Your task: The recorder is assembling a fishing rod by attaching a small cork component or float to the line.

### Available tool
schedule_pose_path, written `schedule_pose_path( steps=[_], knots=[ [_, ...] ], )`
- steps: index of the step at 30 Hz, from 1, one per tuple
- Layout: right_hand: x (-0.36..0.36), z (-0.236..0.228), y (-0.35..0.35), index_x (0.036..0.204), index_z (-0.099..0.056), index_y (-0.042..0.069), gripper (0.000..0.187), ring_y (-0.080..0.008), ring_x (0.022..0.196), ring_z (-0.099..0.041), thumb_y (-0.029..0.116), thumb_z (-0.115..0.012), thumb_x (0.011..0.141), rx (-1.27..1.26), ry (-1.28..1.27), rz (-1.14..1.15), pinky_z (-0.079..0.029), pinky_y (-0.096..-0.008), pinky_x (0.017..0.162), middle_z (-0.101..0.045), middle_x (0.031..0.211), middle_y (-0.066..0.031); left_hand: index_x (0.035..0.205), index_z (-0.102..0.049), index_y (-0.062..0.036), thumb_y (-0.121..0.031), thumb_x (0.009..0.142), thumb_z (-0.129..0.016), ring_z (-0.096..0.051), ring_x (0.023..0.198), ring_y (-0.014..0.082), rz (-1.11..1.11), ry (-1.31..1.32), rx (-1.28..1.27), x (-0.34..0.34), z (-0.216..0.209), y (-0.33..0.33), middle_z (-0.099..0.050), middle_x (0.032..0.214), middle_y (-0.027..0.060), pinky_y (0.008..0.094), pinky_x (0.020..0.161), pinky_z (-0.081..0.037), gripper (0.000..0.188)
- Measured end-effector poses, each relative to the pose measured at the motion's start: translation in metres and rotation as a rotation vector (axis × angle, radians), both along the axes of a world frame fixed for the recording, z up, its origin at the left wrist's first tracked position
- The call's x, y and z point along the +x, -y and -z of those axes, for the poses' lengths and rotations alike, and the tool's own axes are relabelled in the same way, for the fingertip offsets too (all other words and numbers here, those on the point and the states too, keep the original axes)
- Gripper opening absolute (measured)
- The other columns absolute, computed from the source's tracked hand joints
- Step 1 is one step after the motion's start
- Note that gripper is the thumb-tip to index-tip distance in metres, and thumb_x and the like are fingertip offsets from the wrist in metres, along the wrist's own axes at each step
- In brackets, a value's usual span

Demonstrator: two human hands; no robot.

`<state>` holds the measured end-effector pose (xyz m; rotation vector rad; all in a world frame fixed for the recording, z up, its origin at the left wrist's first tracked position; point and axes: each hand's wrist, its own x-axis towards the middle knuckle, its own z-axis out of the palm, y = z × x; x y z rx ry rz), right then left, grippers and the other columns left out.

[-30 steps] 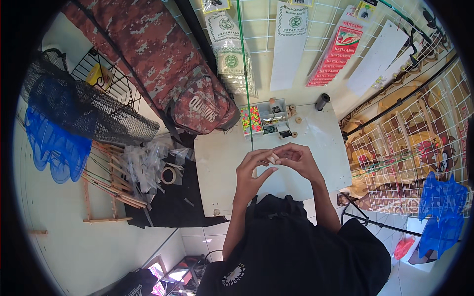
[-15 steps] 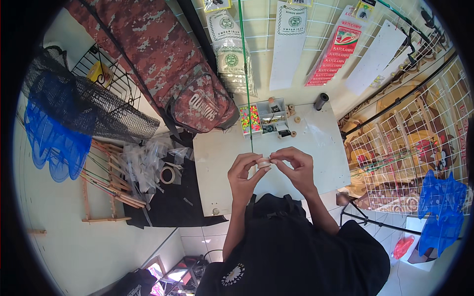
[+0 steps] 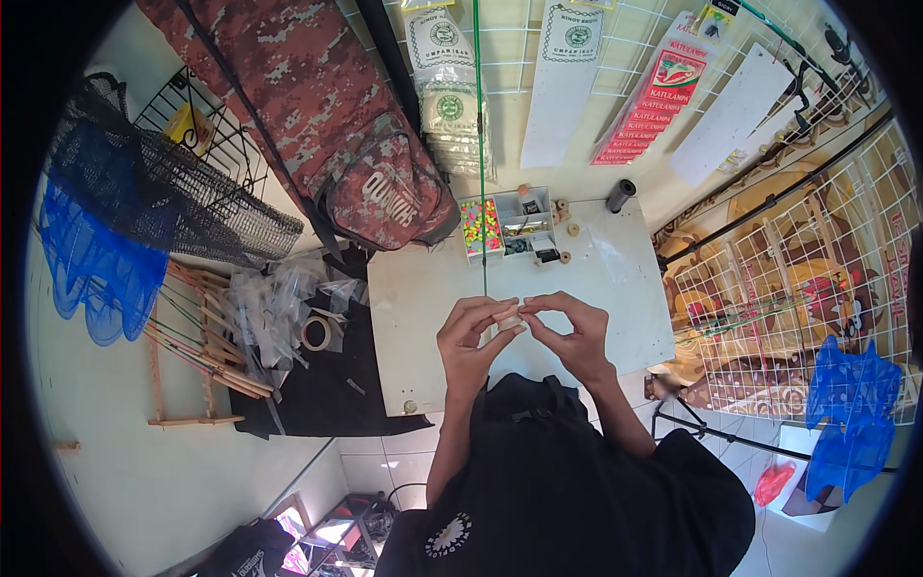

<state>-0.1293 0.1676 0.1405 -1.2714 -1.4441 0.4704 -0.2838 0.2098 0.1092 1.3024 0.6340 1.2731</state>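
Above the near part of the white table (image 3: 625, 317), both my hands meet in front of my chest. A small pale wooden spool (image 3: 510, 321) is pinched between the thumb and fingers of my left hand (image 3: 465, 344). Closed in a fingertip pinch at the spool's right edge is my right hand (image 3: 579, 338); what lies between those fingertips is too small to make out. A thin green rod (image 3: 482, 173) runs from the top of the view down to just beyond my left fingers.
Behind my hands stands a divided grey tray (image 3: 525, 258) with bright beads and small parts. Little wooden spools (image 3: 573, 230) and a black cylinder (image 3: 621, 195) lie to its right. A camouflage bag (image 3: 385, 192), plastic bags (image 3: 288, 298) and a tape roll (image 3: 315, 333) are leftward.
The whole view has shifted slightly. My right fingertips have moved a little off the spool's face toward its upper right edge, and the spool looks more tilted in my left hand.
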Motion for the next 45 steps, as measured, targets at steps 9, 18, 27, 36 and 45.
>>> schedule_pose_path(
  steps=[9,18,27,36,45],
  knots=[
    [0.006,-0.002,0.005,0.093,-0.064,0.005,0.023,-0.0218,0.076,-0.066,-0.003,-0.074,0.073,0.054,0.212,-0.021,-0.054,-0.0321,0.066,-0.069,0.086,-0.0071,0.109,-0.068,0.0008,0.015,0.073,-0.073,-0.064,0.103,0.0225,0.031,-0.058,-0.004,-0.001,-0.001,0.003,-0.058,0.109,0.0111,0.034,0.091,-0.058,0.038],
    [0.014,0.002,0.007,0.091,-0.062,0.004,0.024,-0.0184,0.07,-0.061,0.001,-0.076,0.072,-0.049,0.157,-0.071,-0.051,-0.0294,0.064,-0.065,0.084,-0.0062,0.109,-0.068,0.0008,0.013,0.073,-0.074,-0.064,0.102,0.022,0.064,-0.075,-0.046,0.0,0.005,0.006,-0.058,0.107,0.0111,0.0331,0.09,-0.058,0.038],
    [0.017,0.005,0.01,0.091,-0.067,0.003,0.017,-0.0166,0.077,-0.068,0.001,-0.075,0.076,-0.104,0.029,-0.052,-0.053,-0.0287,0.068,-0.068,0.086,-0.0063,0.113,-0.062,0.0042,0.013,0.072,-0.075,-0.065,0.099,0.0214,0.065,-0.073,-0.05,-0.002,0.014,0.006,-0.062,0.106,0.0125,0.0325,0.087,-0.056,0.045],
    [0.015,0.005,0.01,0.091,-0.067,0.005,0.02,-0.0185,0.078,-0.068,-0.003,-0.075,0.074,0.029,0.034,-0.029,-0.053,-0.0296,0.069,-0.071,0.087,-0.0052,0.112,-0.059,0.003,0.012,0.07,-0.078,-0.063,0.096,0.0189,0.051,-0.12,0.037,0.0,0.017,0.006,-0.064,0.104,0.012,0.0319,0.087,-0.052,0.046],
    [0.018,0.001,0.01,0.091,-0.068,0.007,0.023,-0.0206,0.077,-0.065,-0.001,-0.077,0.072,0.097,0.137,-0.011,-0.051,-0.0313,0.068,-0.07,0.087,-0.0033,0.107,-0.066,0.0002,0.01,0.07,-0.077,-0.062,0.096,0.0177,0.036,-0.169,0.104,0.005,0.013,0.004,-0.064,0.104,0.0109,0.0307,0.084,-0.05,0.04]
  ],
)
